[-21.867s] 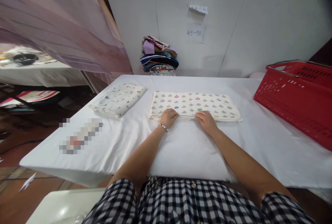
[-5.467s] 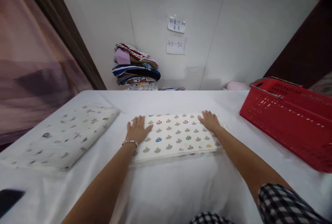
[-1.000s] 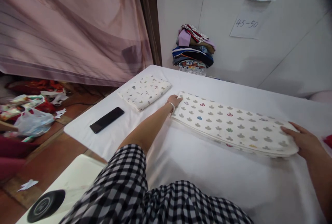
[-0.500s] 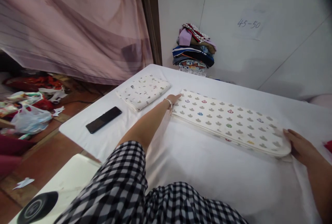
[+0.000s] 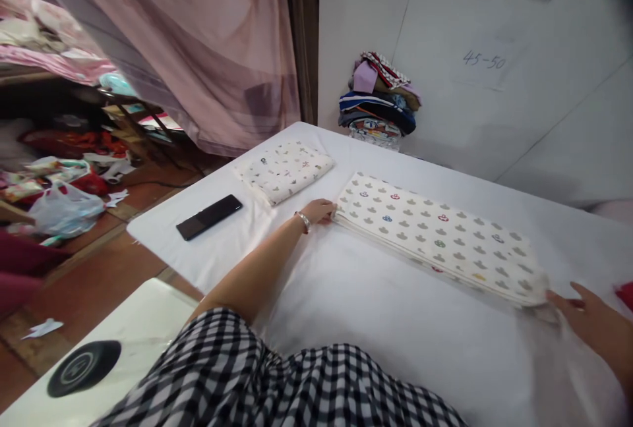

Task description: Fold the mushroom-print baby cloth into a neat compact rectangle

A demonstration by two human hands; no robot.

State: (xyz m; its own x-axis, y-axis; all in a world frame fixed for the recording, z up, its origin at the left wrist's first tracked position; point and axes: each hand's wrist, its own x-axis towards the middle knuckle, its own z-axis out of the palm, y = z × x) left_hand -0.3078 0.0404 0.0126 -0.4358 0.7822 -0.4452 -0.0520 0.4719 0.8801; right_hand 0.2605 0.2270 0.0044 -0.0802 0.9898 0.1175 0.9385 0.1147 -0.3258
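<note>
A long folded white cloth [image 5: 425, 232] with grey mushroom-like prints and a few coloured ones lies across the table. My left hand [image 5: 319, 211], with a bracelet at the wrist, has its fingers closed at the cloth's near left corner; the fingertips are partly hidden. At the other end, my right hand [image 5: 588, 318] touches the near right corner with its fingertips, the thumb and fingers spread apart. Another folded white cloth [image 5: 287, 173] with small scattered prints rests further left. A black phone [image 5: 210, 216] lies in front of it.
The white-covered table [image 5: 395, 321] has a rounded left corner. Folded clothes [image 5: 378, 101] are stacked behind it by the wall. A pink curtain [image 5: 222, 51] hangs at the back left. Below left are a pale surface with a black disc [image 5: 84, 368] and plastic bags [image 5: 64, 209] on the floor.
My left hand has slid from the cloth's left end toward its near corner. My right hand has shifted lower along the right end, its fingers now more spread. The view has turned slightly left.
</note>
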